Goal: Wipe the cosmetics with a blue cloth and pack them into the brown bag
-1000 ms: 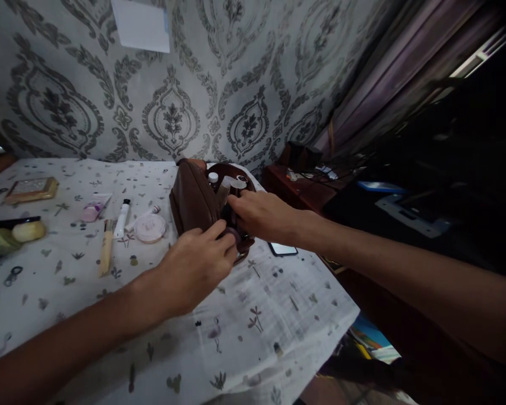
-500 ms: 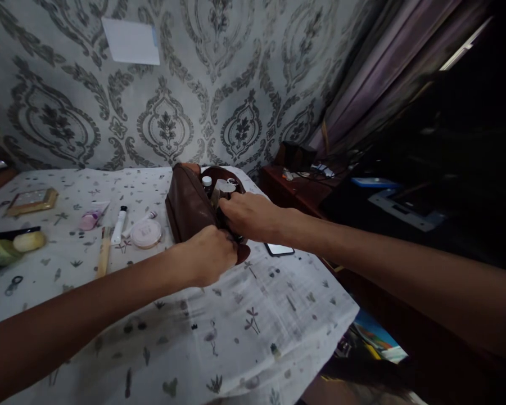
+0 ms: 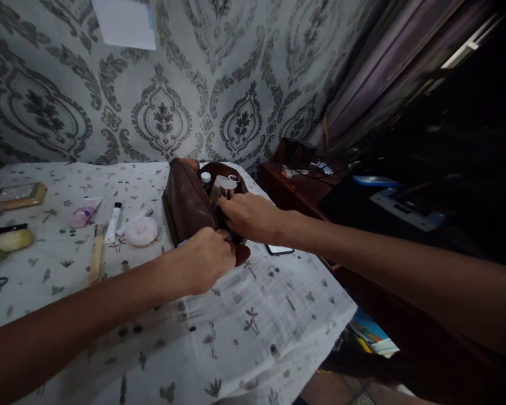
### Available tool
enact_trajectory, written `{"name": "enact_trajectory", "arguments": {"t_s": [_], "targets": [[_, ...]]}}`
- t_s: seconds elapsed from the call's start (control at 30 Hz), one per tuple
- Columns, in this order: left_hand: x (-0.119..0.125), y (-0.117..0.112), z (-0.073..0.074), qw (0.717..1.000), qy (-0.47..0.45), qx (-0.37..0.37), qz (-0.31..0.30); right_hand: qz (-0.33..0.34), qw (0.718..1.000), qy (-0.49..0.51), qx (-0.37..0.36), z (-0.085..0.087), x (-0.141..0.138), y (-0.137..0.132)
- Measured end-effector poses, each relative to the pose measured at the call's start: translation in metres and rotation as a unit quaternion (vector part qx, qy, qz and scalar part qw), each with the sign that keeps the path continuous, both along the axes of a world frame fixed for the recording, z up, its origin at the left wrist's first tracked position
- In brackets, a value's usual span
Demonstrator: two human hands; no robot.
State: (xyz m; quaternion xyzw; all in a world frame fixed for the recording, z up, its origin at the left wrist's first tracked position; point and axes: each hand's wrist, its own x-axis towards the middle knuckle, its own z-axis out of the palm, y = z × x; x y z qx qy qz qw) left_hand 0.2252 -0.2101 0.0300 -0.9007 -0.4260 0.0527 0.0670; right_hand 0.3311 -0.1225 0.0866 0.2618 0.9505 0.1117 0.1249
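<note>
A brown leather-like pouch (image 3: 185,202) stands unzipped against the back of the table, its opening turned toward the right. My left hand (image 3: 206,254) is closed on the near end of the pouch, by a brown tab. Curled at the opening is my right hand (image 3: 249,216); its fingertips dip inside, and what they hold is hidden. Inside the pouch a white-capped bottle (image 3: 205,178) and containers with clear or shiny tops (image 3: 226,185) stick up next to my right fingers.
Left of the pouch lie a round compact (image 3: 141,231), a white tube (image 3: 113,223), a pink tube (image 3: 83,214), a flat wooden-handled brush (image 3: 95,256) and a gold-edged case (image 3: 20,196). A phone (image 3: 279,248) rests right of the pouch, near the table's right edge.
The view has shifted slightly, so the items at left sit further left. Both hands stay at the pouch, with only small finger movement.
</note>
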Motion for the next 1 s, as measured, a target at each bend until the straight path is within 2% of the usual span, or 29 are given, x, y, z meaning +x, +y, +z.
{"name": "enact_trajectory", "arguments": {"t_s": [0.13,0.3,0.53,0.77,1.0], "targets": [[0.0,0.0,0.001,1.0,-0.003,-0.008,0.009,-0.021,1.0,-0.008,-0.014,-0.003,-0.002,0.004],[-0.001,-0.001,0.004,1.0,0.011,-0.016,0.014,-0.079,0.996,0.003,-0.033,-0.005,0.006,0.012],[-0.001,-0.002,0.002,1.0,0.006,-0.006,0.016,-0.094,0.991,-0.013,-0.094,-0.004,0.008,0.011],[0.001,-0.005,0.007,0.999,0.007,-0.015,0.041,-0.035,0.996,-0.064,-0.044,0.007,0.013,0.008],[0.003,-0.001,0.001,0.998,-0.007,-0.002,0.059,-0.004,1.0,-0.021,0.004,0.006,0.024,0.007]]}}
